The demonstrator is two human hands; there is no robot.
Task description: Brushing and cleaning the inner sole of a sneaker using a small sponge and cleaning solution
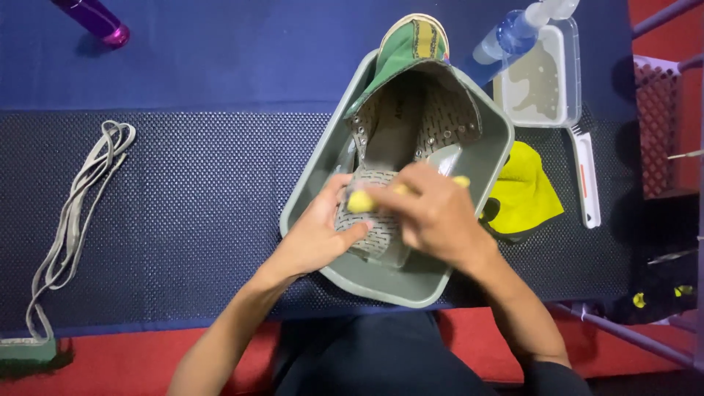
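Shoe lengthwise in basin, toe away; left hand gripping heel, right hand pinching yellow brush.

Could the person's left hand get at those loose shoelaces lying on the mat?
Probably yes. The shoelaces lie in the open on the dark mat with nothing over them or between them and the left hand. But that hand now grips the shoe in the grey tub.
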